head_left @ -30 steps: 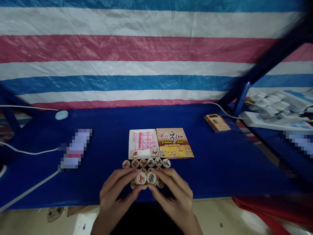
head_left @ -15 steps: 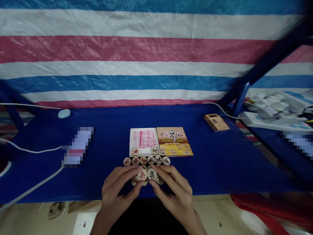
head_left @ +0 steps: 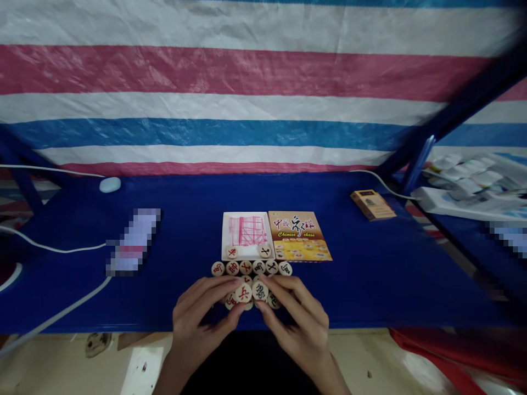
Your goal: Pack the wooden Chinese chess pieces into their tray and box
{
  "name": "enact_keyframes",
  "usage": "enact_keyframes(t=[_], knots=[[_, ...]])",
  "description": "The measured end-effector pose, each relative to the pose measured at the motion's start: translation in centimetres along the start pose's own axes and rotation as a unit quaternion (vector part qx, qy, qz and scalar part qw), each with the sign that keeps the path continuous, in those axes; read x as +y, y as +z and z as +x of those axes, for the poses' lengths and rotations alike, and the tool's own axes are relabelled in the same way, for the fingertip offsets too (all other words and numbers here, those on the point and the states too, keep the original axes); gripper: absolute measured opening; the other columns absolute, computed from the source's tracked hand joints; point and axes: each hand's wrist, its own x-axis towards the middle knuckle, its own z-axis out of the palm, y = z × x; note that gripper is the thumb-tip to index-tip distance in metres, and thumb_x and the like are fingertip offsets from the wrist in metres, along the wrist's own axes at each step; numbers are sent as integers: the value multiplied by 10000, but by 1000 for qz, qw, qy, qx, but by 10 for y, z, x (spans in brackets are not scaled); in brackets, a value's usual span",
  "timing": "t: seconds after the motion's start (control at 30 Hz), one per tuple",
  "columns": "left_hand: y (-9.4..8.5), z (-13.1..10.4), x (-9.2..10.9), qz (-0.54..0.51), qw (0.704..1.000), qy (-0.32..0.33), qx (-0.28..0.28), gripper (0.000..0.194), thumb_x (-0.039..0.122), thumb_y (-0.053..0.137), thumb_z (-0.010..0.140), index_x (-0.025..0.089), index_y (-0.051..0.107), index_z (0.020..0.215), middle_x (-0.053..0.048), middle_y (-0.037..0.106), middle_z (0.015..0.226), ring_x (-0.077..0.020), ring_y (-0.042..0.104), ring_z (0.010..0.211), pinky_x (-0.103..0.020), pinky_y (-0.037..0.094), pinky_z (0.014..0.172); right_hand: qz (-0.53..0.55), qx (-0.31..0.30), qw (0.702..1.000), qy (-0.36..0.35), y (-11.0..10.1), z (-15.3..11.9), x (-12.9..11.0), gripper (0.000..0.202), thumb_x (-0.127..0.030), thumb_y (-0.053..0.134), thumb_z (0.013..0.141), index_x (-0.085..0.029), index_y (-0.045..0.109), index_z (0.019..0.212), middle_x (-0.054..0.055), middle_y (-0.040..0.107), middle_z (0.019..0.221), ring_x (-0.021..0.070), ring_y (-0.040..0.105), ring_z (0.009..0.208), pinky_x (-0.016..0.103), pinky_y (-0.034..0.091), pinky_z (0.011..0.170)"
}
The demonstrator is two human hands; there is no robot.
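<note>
Between thumb and fingers, my left hand pinches a round Chinese chess piece with a red character. My right hand grips a piece with a black character close beside it. Other pieces lie under and around both hands, partly hidden by my fingers. Just beyond them runs a row of several pieces, red ones on the left and black ones on the right. Behind the row, a white tray with red scribbled lines holds one red piece and one black piece.
A Chinese chess box lid adjoins the tray on the blue table. A small orange box sits back right. To the left are a blurred-out phone, a white case and cables. A power strip lies far right.
The view has shifted slightly, so the table items appear a little further right and higher. Both hands keep hold of their chess pieces, side by side as before.
</note>
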Motion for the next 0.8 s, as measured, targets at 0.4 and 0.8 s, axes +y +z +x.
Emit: enact_keyframes(t=[0.4, 0.8], knots=[[-6, -5, -2, -27, 999, -39, -13, 311, 147, 761, 842, 242, 717, 1134, -32, 749, 1072, -149, 709, 886, -281, 601, 720, -15, 19, 1000, 10, -4, -5, 2, 453, -110, 739, 851, -219, 657, 1283, 65, 665, 1105, 171, 668, 977, 309, 590, 803], [1, -21, -6, 107, 992, 31, -52, 280, 190, 749, 870, 275, 721, 1136, 3, 720, 942, -150, 643, 783, -319, 487, 718, -131, -28, 989, -59, -11, -21, 10, 469, -168, 745, 850, -234, 654, 1306, 48, 717, 997, 173, 689, 840, 332, 576, 713]])
